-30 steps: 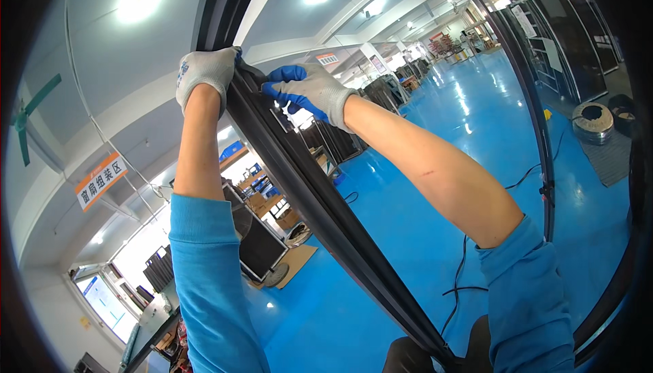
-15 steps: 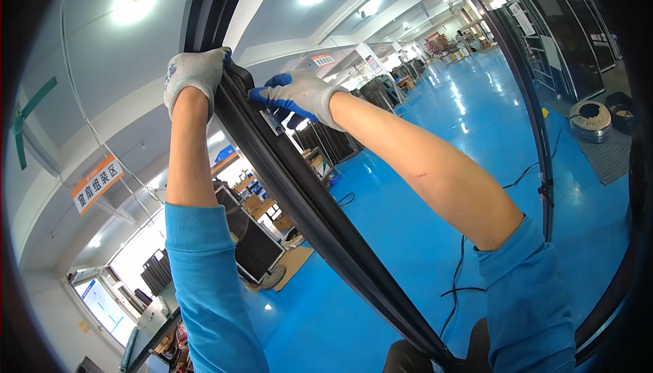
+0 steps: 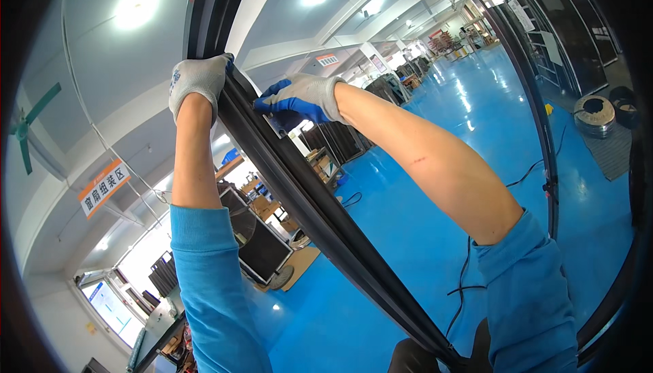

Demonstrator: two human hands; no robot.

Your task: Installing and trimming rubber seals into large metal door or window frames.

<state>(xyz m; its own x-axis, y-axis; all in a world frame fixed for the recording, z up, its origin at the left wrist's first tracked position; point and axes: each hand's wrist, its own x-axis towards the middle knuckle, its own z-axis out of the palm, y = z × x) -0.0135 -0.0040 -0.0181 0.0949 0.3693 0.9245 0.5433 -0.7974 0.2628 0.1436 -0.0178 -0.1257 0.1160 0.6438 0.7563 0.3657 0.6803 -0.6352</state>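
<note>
Both my hands have slid a little lower along the black frame bar, which slants overhead. My left hand wraps closed around its edge; my right hand presses fingertips together on the rubber strip, seating it further.

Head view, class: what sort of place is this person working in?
Most likely a factory floor for window or door frames: a glossy blue floor, dark frames stacked along the wall, and gloved hands on a black frame bar.
</note>
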